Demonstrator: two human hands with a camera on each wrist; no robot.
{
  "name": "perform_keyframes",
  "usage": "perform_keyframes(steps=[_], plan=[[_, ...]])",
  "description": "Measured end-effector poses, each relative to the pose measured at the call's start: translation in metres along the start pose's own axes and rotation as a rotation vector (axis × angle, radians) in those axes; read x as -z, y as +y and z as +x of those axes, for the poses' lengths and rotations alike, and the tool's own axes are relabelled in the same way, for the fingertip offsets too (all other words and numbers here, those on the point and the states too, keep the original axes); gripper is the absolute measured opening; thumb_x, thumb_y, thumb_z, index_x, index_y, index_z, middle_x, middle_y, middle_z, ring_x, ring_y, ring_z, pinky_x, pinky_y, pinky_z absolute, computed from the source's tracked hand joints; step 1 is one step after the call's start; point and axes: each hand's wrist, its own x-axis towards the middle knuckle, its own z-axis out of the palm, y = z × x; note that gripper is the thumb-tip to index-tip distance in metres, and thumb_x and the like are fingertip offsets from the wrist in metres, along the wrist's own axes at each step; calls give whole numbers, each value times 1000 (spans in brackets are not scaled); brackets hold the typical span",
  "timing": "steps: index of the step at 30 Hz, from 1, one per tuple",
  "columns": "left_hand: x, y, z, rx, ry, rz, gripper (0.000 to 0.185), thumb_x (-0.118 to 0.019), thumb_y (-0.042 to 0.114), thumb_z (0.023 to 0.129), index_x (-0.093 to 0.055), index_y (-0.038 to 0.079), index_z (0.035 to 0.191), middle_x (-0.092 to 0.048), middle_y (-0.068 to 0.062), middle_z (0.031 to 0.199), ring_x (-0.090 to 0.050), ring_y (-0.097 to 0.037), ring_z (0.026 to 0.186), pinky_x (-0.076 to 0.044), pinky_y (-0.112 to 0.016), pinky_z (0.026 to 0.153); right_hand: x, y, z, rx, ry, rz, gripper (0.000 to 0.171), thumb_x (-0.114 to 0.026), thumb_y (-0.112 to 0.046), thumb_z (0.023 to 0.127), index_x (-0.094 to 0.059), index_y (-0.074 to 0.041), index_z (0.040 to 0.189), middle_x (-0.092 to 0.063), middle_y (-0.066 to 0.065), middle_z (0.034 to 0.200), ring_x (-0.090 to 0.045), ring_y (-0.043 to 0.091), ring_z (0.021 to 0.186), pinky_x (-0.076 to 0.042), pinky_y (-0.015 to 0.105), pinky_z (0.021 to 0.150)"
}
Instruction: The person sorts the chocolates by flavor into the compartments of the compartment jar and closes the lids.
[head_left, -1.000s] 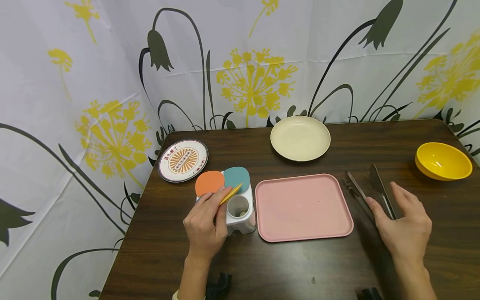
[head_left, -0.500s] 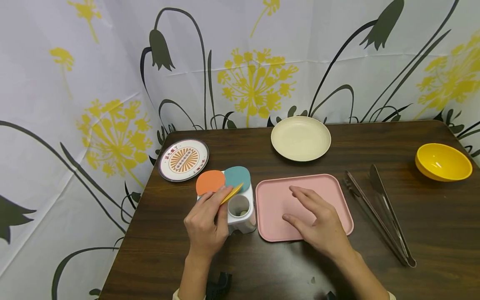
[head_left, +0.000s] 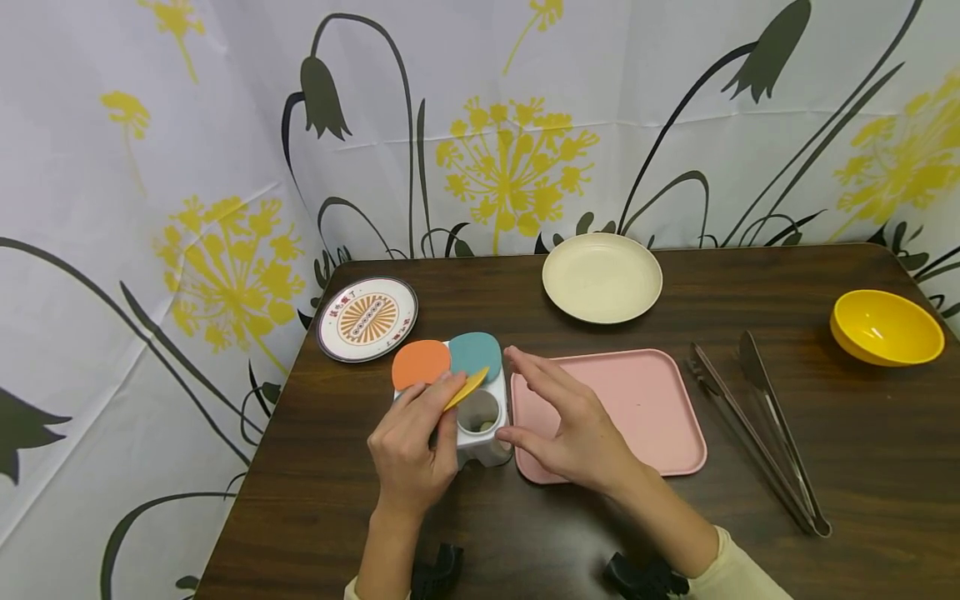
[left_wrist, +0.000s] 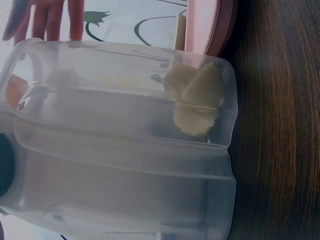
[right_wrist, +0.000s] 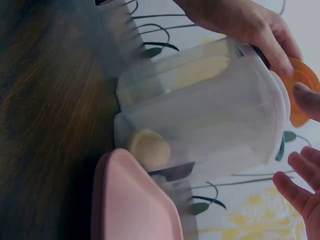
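My left hand [head_left: 412, 446] pinches a yellow lid [head_left: 468, 387], which stands tilted up over one compartment of a translucent storage canister [head_left: 486, 452]. Under the raised lid the compartment's round mouth shows. Several pale, flat pieces [left_wrist: 197, 97] lie at its bottom in the left wrist view. On the canister's far side an orange lid [head_left: 420, 363] and a teal lid [head_left: 477, 353] are down. My right hand [head_left: 573, 429] holds nothing, fingers spread, beside the canister's right wall and over the pink tray's left end. Left fingers partly hide the canister's near left corner.
The pink tray [head_left: 637, 408] sits right of the canister. Metal tongs [head_left: 772, 433] lie farther right, below a yellow bowl [head_left: 885, 329]. A cream plate [head_left: 602, 277] and a patterned plate [head_left: 367, 320] stand at the back, before a flowered curtain [head_left: 525, 50].
My right hand has let go of the tongs, leaving them on the table, and has moved left across the tray to the canister. The left hand keeps the yellow lid raised.
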Motion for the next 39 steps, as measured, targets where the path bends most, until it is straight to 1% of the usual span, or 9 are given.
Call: perform_keyframes(steps=[3, 5, 10, 13, 18, 22, 26, 33, 39], plan=[[0, 0, 1, -9, 4, -5, 30, -51, 20, 98, -72, 6, 114, -74, -7, 103, -72, -23, 92, -56, -47, 80, -4, -1, 6, 47, -24, 9, 88, -89, -14, 71, -44, -3, 146, -54, 13, 139, -55, 26, 124, -42, 37, 105], [0, 0, 1, -25, 13, -8, 29, -52, 20, 98, -72, 6, 113, -74, -6, 103, -72, -23, 91, -56, -47, 79, -6, -2, 8, 69, -42, 2, 89, -88, -14, 71, -43, -3, 147, -54, 13, 139, -54, 25, 125, -41, 36, 105], [0, 0, 4, -78, 38, -12, 28, -53, 17, 95, -74, 5, 109, -74, -6, 103, -72, -23, 91, -55, -46, 76, -9, -3, 8, 123, -84, -45, 84, -87, -11, 73, -45, -2, 145, -52, 11, 140, -55, 25, 124, -42, 34, 104], [0, 0, 5, -94, 39, -18, 28, -53, 17, 93, -74, 5, 108, -74, -6, 103, -72, -25, 91, -55, -46, 76, -10, -3, 8, 144, -93, -73, 81, -87, -10, 73, -48, -2, 143, -52, 11, 139, -56, 24, 122, -43, 33, 103], [1, 0, 4, -87, 10, -30, 29, -55, 21, 92, -74, 6, 108, -74, -7, 105, -71, -26, 94, -54, -46, 81, -10, -2, 6, 160, -89, -84, 74, -86, -9, 74, -52, 0, 139, -53, 12, 138, -57, 24, 120, -45, 33, 101], [2, 0, 1, -68, -21, -32, 33, -57, 29, 90, -74, 8, 108, -73, -6, 108, -70, -26, 98, -53, -47, 86, -11, -2, 5, 176, -92, -85, 68, -85, -9, 75, -56, 0, 136, -55, 12, 136, -58, 22, 117, -48, 30, 96], [3, 0, -1, -59, -39, -32, 38, -57, 37, 89, -75, 9, 108, -73, -6, 110, -70, -27, 101, -53, -48, 87, -11, -1, 4, 189, -90, -93, 64, -85, -9, 75, -59, -1, 133, -56, 12, 134, -59, 21, 114, -49, 27, 91], [2, -1, -2, -78, -27, -38, 44, -57, 44, 90, -75, 8, 107, -73, -8, 109, -69, -30, 101, -52, -49, 86, -12, -1, 2, 189, -95, -127, 61, -85, -11, 75, -62, -3, 131, -57, 10, 134, -58, 20, 115, -49, 26, 89], [3, -1, -2, -76, -23, -45, 44, -51, 43, 94, -75, 8, 107, -73, -8, 109, -70, -29, 100, -51, -47, 89, -12, -1, 1, 190, -92, -151, 60, -85, -12, 76, -63, -4, 131, -57, 8, 135, -57, 21, 117, -51, 31, 89]])
